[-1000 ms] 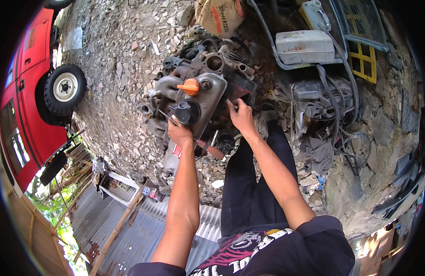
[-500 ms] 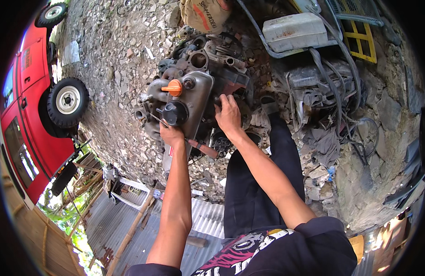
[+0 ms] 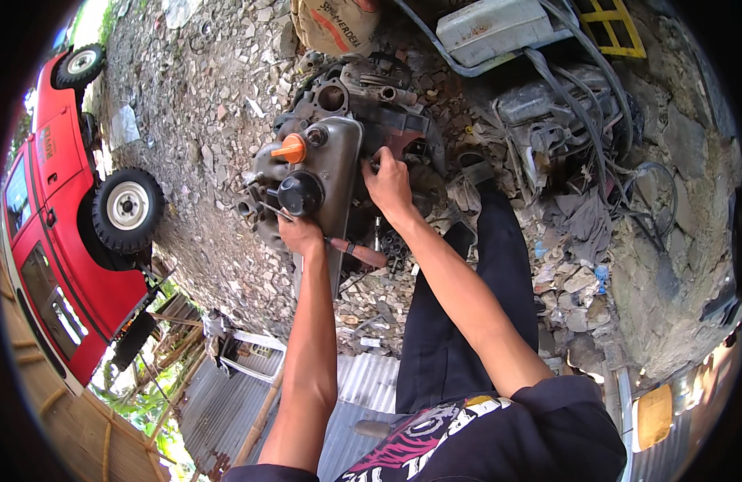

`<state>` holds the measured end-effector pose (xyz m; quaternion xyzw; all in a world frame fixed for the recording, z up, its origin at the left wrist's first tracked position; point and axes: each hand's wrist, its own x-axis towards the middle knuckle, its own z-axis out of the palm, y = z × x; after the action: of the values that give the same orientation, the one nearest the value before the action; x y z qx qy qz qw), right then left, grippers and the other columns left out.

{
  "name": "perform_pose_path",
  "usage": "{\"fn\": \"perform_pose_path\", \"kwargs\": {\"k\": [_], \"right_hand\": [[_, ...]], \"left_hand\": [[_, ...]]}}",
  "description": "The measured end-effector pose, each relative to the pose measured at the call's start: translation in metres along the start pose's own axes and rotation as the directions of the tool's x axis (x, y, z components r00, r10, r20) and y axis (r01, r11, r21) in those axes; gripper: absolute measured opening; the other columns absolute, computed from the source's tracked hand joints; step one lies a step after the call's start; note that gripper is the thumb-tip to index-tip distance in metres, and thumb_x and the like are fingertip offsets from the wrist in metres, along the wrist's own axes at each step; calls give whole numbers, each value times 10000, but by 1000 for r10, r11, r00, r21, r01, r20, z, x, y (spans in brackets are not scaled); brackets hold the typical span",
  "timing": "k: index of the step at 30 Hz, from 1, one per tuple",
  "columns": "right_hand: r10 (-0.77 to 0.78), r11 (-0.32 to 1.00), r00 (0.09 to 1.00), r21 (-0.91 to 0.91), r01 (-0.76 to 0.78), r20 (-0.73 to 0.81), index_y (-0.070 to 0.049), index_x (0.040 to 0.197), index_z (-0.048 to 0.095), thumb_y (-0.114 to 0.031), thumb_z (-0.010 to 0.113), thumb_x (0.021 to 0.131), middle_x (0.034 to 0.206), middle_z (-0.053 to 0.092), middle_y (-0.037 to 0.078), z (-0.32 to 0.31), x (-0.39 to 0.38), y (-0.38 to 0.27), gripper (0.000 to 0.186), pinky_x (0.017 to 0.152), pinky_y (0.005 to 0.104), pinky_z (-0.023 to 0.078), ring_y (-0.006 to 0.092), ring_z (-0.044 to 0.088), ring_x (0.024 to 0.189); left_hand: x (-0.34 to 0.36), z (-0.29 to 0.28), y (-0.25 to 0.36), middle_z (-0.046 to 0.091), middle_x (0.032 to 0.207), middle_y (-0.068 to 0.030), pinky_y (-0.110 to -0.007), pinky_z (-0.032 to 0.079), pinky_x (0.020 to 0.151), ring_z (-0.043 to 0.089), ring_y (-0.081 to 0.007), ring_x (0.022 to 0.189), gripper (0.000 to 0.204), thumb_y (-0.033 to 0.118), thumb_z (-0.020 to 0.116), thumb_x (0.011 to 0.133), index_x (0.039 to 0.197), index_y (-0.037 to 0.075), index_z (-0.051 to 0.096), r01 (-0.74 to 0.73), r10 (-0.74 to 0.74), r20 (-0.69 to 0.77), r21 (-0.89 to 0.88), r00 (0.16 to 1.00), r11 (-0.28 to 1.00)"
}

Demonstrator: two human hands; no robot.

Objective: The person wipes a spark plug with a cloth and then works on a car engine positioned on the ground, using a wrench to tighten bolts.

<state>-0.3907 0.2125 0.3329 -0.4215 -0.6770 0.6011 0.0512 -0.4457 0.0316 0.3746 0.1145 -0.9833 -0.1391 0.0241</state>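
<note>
At frame centre, your left hand (image 3: 300, 234) still grips the screwdriver (image 3: 343, 247); your right hand (image 3: 389, 183) has shifted, pressing open-palmed on the engine cover (image 3: 335, 173).

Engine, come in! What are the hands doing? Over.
Left hand grips screwdriver by black cap. Right hand presses engine cover. Nothing blocking.
</note>
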Motion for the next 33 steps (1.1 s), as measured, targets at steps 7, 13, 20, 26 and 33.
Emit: {"fn": "perform_pose_path", "kwargs": {"k": [7, 13, 20, 26, 33], "right_hand": [[-73, 994, 997, 86, 73, -2, 65, 1018, 640, -144, 697, 883, 886, 675, 288, 5, -3, 18, 255, 755, 487, 519, 465, 659, 900], [-207, 977, 971, 31, 212, -116, 64, 1038, 610, -122, 663, 905, 985, 667, 286, 14, -11, 29, 235, 822, 499, 508, 466, 639, 949], [-205, 967, 974, -171, 187, -92, 43, 1032, 606, -160, 626, 946, 964, 670, 281, 17, -13, 27, 221, 772, 514, 512, 468, 639, 929], [-306, 937, 951, -190, 293, -44, 64, 952, 584, -218, 602, 968, 866, 664, 297, 16, -6, 31, 283, 731, 533, 539, 472, 661, 853], [-220, 897, 975, -384, 217, 36, 48, 935, 570, -268, 588, 979, 750, 675, 259, 9, -6, 22, 319, 651, 535, 536, 488, 659, 746]], "left_hand": [[2, 0, 5, 681, 997, -285, -591, 451, 819, 628, -501, 966, 495, 443, 421, 987, 1086, 11, 641, 87, -90, 40, 79, 995, 993], [-2, -4, 22, 684, 1017, -277, -585, 462, 832, 631, -498, 976, 477, 411, 392, 999, 1108, 16, 637, 140, -148, 53, 126, 988, 982], [-5, -7, 22, 682, 1031, -283, -586, 465, 837, 633, -493, 973, 479, 401, 372, 1013, 1118, 6, 622, 144, -154, 75, 120, 985, 982], [1, -5, 18, 682, 1031, -284, -590, 466, 839, 634, -496, 973, 498, 422, 377, 1014, 1125, 0, 616, 154, -168, 85, 146, 982, 977], [-1, -7, 23, 686, 1084, -258, -581, 473, 865, 630, -482, 1026, 467, 412, 415, 986, 1123, 32, 651, 204, -212, 75, 100, 974, 974]]}}
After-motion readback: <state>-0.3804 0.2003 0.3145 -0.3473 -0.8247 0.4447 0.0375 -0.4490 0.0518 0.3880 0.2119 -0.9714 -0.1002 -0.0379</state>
